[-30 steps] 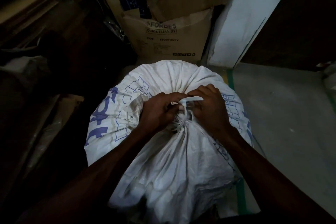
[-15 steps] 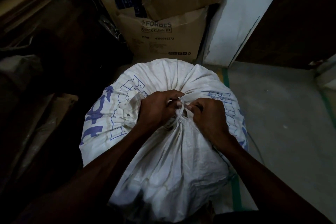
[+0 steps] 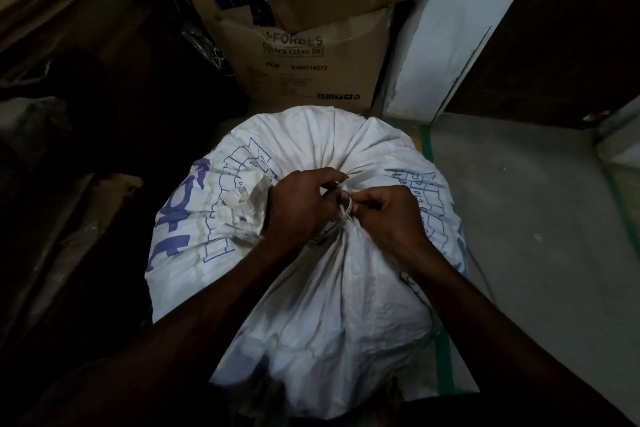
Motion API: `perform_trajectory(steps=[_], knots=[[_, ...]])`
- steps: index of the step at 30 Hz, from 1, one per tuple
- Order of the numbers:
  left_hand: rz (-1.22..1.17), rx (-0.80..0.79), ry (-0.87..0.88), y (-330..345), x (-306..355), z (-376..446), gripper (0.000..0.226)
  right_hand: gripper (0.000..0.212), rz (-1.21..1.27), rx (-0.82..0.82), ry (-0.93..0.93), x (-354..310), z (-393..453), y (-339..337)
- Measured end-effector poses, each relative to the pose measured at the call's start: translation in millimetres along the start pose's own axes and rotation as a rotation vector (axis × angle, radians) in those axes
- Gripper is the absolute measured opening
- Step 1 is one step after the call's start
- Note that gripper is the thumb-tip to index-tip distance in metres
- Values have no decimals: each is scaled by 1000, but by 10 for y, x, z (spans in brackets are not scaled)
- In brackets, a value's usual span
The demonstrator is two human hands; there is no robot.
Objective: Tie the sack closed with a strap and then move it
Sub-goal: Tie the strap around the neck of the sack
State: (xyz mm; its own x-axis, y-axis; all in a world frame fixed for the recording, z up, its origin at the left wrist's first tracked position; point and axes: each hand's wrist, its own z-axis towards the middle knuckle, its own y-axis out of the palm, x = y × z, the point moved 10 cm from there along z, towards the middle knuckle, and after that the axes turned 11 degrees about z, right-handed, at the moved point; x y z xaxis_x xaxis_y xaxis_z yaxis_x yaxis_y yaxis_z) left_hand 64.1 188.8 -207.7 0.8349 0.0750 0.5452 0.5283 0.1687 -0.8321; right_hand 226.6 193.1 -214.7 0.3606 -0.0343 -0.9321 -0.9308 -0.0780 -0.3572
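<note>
Sack: a full white woven plastic sack with blue print [image 3: 311, 288] stands on the grey floor [image 3: 536, 236], directly below the person, its mouth gathered into a neck at the top.
Strap: a thin white plastic strap [image 3: 346, 211] wraps the neck between the two hands.
Left hand: the left hand [image 3: 298, 204] curls round the bunched fabric and strap, seemingly to keep the neck from spreading.
Right hand: the right hand [image 3: 391, 215] pinches the strap close to the wrap, likely working the knot.
Surroundings: brown cardboard cartons [image 3: 304, 55] stand just behind the sack.
Stage: tying appears unfinished; moving not begun.
</note>
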Motion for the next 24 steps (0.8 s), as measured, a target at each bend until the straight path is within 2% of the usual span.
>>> perform_trajectory(steps=[3,8,11,15,21,24], knots=[[-13,-5,-23,0,3,9,26,20,136,-18,111,92,-33,42],[15,-10,-26,23,29,30,24,48,259,74,165,109,-34,-35],[70,13,-7,8,76,1,24,52,438,67,301,215,-62,-6],[95,30,56,12,153,-24,26,67,513,87,306,282,-86,29],[40,23,40,14,144,5,20,61,528,58,325,299,-65,69],[18,-30,48,29,142,26,22,47,528,45,360,273,-84,84]])
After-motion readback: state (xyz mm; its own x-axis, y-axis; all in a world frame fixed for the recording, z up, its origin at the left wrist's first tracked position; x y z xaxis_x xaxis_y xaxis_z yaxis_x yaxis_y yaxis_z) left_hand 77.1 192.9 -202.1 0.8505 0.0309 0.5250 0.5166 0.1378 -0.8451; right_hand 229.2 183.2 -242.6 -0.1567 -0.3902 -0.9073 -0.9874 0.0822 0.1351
